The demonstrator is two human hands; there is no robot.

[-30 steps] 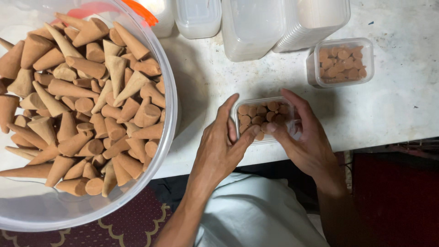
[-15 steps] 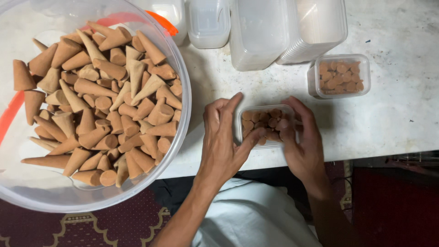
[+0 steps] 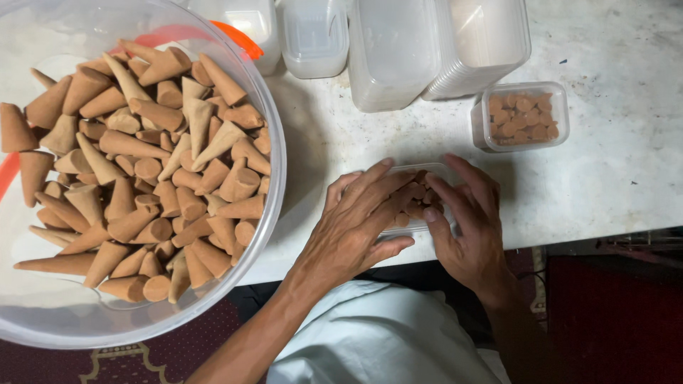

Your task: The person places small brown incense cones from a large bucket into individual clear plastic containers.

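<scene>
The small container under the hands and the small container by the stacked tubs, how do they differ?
The near container is mostly covered by the left hand and right hand; the far container stands untouched. The near container sits at the table edge; the far one sits farther back. Both are clear plastic, packed with brown cones.

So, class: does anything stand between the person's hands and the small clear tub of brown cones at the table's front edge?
Nothing visible does. The left hand lies flat across the small tub, its fingers over the cones. The right hand touches the tub's right side. The big bowl of cones sits apart to the left.
</scene>
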